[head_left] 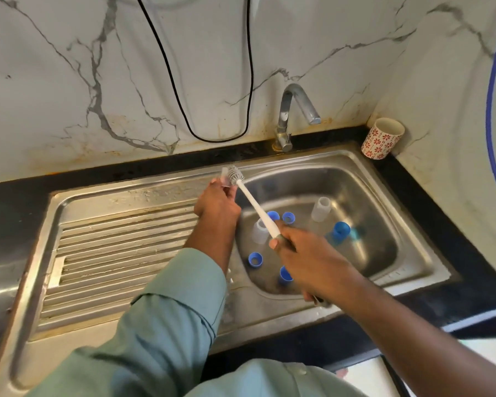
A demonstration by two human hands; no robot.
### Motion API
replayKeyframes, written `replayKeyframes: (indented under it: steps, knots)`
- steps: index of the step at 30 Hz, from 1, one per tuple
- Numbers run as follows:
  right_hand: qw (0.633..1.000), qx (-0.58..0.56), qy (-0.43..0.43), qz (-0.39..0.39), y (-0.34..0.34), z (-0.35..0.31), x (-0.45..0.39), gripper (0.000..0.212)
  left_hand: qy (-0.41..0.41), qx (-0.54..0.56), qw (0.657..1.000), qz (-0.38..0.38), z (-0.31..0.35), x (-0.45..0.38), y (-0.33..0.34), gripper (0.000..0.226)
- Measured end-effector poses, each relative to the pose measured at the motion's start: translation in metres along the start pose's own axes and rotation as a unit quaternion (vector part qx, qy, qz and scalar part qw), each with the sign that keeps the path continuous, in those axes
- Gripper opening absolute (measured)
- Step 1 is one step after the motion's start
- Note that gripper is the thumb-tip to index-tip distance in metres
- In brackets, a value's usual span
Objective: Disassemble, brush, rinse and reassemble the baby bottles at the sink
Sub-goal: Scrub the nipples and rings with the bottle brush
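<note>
Head view, sole entry.

Item: left hand (216, 200), raised over the near edge of the draining board (121, 239), fingers curled round a small clear piece (225, 176). Only its blurred upper end shows above the knuckles; most likely a teat or a small bottle part, but this cannot be settled.

Item: right hand (301, 253), fingers wrapped round the lower handle of the bottle brush (252, 204). The white shaft slants up and to the left. The grey bristle head (235, 176) lies against the clear piece.

Item: sink (407, 184), steel basin. Tap (295, 110) behind it; no water seen running.

Items in the basin, all loose:
- two clear bottle bodies, one (259, 230) just behind the brush handle, one (321, 209) further back;
- blue collars and caps: two (281, 216) close together mid-basin, one (255, 259) near the front left, one (284, 275) partly behind the right wrist, one larger (340, 232) to the right.

Item: patterned cup (382, 138), on the dark counter in the corner.

Step in hand, as judged: brushing the held piece; disassembly looks done, rinsing and reassembly remain.

Handling notes: keep the pinch firm, since a wet clear part slips easily. Turn the piece against the bristles instead of forcing the long shaft. Work over the basin, not the board, so a dropped piece lands among the others.
</note>
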State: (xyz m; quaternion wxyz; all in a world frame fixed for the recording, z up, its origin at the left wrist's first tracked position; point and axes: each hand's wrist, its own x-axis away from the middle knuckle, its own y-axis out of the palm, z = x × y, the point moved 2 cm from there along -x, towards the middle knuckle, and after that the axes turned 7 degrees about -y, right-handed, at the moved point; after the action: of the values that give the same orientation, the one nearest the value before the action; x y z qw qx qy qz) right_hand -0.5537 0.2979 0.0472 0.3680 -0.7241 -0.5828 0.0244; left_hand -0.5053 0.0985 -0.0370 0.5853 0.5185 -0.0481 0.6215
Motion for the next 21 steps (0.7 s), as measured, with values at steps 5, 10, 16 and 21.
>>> replayKeyframes:
  steps: [5,10,16,21]
  knots:
    - [0.996,0.085,-0.014,0.033,0.019,0.0,0.001,0.038,-0.016,0.003,1.0,0.015,0.003,-0.002,-0.007,0.029]
    - [1.0,0.018,-0.003,0.019,0.027,-0.002,0.002,0.034,-0.037,-0.02,0.999,0.005,0.008,-0.007,-0.01,0.011]
    - [0.998,-0.015,0.009,0.055,0.028,-0.008,-0.011,0.03,-0.059,-0.064,0.996,-0.009,0.013,-0.012,-0.012,0.007]
    - [0.995,-0.083,0.039,0.036,0.031,-0.001,-0.009,0.016,-0.06,-0.104,0.992,-0.037,0.02,-0.021,-0.023,0.03]
